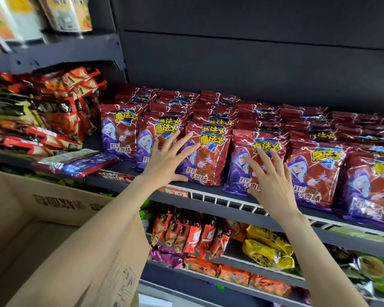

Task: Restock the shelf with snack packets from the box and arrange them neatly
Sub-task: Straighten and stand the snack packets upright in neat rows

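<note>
Both hands [164, 160] apparently press upright snack packets [205, 160].

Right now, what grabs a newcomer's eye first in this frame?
The rows of red and purple snack packets filling the middle shelf, with both hands spread flat on the front row: left hand on one packet, right hand on the next. Then the open cardboard box at lower left.
</note>
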